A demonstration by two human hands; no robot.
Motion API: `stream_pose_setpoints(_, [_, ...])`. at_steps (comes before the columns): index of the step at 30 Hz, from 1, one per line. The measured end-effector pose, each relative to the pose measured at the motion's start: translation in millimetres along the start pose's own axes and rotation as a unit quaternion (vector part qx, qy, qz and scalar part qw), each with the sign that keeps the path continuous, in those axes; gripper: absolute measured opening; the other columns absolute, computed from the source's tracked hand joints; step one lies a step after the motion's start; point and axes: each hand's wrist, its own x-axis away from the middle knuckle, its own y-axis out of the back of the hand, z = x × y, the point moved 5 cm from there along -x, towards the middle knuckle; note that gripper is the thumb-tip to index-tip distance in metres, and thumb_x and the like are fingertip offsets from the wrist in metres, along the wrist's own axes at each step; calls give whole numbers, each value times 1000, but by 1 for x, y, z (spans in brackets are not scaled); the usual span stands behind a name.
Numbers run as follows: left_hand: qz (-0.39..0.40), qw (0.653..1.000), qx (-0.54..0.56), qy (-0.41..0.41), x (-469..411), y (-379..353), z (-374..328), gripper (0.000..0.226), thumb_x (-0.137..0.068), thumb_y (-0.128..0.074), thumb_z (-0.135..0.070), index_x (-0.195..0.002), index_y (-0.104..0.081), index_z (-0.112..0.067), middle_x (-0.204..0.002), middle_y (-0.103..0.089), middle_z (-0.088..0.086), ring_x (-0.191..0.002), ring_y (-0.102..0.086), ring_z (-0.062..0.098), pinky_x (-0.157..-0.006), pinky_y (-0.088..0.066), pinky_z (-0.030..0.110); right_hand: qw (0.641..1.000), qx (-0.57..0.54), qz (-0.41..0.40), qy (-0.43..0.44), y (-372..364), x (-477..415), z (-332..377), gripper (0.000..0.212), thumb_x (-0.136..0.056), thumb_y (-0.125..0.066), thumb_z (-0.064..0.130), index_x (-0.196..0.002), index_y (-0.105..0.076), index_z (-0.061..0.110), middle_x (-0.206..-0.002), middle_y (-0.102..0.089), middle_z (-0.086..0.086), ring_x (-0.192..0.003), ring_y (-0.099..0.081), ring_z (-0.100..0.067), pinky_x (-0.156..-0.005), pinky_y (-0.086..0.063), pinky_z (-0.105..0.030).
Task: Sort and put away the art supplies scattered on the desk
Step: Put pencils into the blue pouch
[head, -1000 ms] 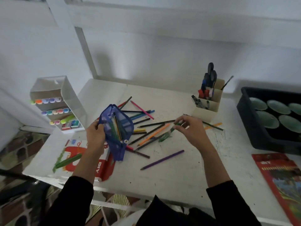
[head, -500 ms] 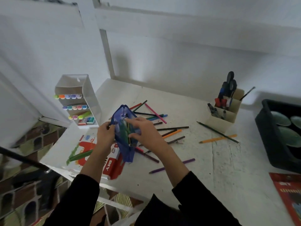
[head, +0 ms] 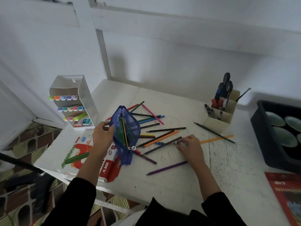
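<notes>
My left hand (head: 102,136) grips the side of a blue mesh pencil pouch (head: 130,128) and holds it upright and unzipped above the white desk (head: 179,185); several pencils stand inside it. My right hand (head: 190,146) lies on the desk to the right of the pouch, its fingertips pinching the upper end of a dark pencil (head: 161,146). Loose coloured pencils are scattered between and behind the hands, among them an orange pencil (head: 160,138), a purple pencil (head: 167,168), a pink pencil (head: 152,114) and a blue pen (head: 151,119).
A white marker rack (head: 81,88) stands at the back left. A cream pen holder (head: 216,123) with scissors is at the back right, beside a black tray (head: 260,134) of green dishes. A red-and-white box (head: 107,167) with a green marker (head: 76,158) lies under my left arm. A red box (head: 286,193) lies at the right edge.
My right hand carried a green pen to the pouch, dropped it in, and has returned right to the desk onto a dark pencil. My left hand kept holding the pouch.
</notes>
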Motion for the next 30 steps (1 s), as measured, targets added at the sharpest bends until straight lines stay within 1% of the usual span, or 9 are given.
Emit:
stream_pose_setpoints(5, [12,1000,-3,-10,-1,0,0,29,-97,-50,-17,-125,-54,-12,-111,-61,10,-91,-56,20,-60,-46,22,998,39,-1,38,3,-1,6,6,-86,-64,15,-87,-68,19,-95,-59,3,-91,-50,-13,-70,-40,-23])
stream_pose_setpoints(10, [6,1000,-18,-9,1,0,1,31,-98,-48,-18,-128,-52,-13,-119,-60,12,-92,-54,20,-74,-48,31,980,-187,-62,26,48,1,16,10,-85,-64,5,-81,-65,14,-72,-66,6,-63,-62,-4,-58,-46,-10])
stream_pose_setpoints(13, [4,1000,-13,-10,2,-2,1,31,-98,-49,-18,-128,-52,-14,-116,-60,10,-91,-54,20,-66,-46,27,956,-279,-78,41,66,2,30,15,-87,-61,1,-80,-66,14,-73,-70,-3,-63,-66,-10,-55,-50,-15])
stream_pose_setpoints(17, [-9,1000,-10,-21,3,1,-1,30,-96,-53,-19,-125,-52,-18,-107,-59,8,-91,-59,23,-68,-53,31,927,-348,-90,105,80,6,71,13,-86,-61,-2,-84,-66,10,-77,-71,-8,-65,-68,-19,-61,-55,-22])
stream_pose_setpoints(20, [-32,997,-22,-65,4,7,-4,27,-92,-59,-17,-118,-54,-21,-101,-55,5,-81,-59,17,-53,-51,27,901,-388,-62,185,76,13,121,11,-85,-60,-3,-89,-65,6,-82,-71,-6,-71,-70,-17,-68,-57,-24])
stream_pose_setpoints(23, [-60,992,-40,-100,7,12,-8,16,-88,-65,-13,-99,-57,-22,-100,-54,5,-75,-56,11,-54,-53,29,894,-373,-3,248,50,16,166,10,-84,-62,-3,-89,-66,5,-86,-71,-3,-79,-71,-13,-75,-57,-25])
stream_pose_setpoints(25, [-58,990,-51,-122,10,14,-11,16,-86,-67,-9,-91,-57,-21,-98,-53,3,-78,-57,15,-54,-50,24,910,-303,51,280,20,16,185,10,-84,-64,0,-92,-69,5,-92,-72,-4,-84,-69,-11,-79,-57,-26])
stream_pose_setpoints(27, [-26,981,-73,-179,13,12,-15,18,-84,-67,-4,-87,-59,-20,-96,-51,1,-80,-57,16,-60,-48,18,922,-212,117,301,-11,17,190,19,-85,-63,3,-102,-70,6,-109,-69,-5,-95,-65,-10,-86,-51,-18])
stream_pose_setpoints(30, [43,940,-143,-306,21,12,-19,22,-83,-63,4,-84,-67,-17,-93,-51,-4,-86,-48,13,-74,-40,16,929,-194,64,309,-26,22,170,25,-86,-59,-2,-107,-68,6,-114,-66,-7,-96,-59,-3,-82,-44,-5])
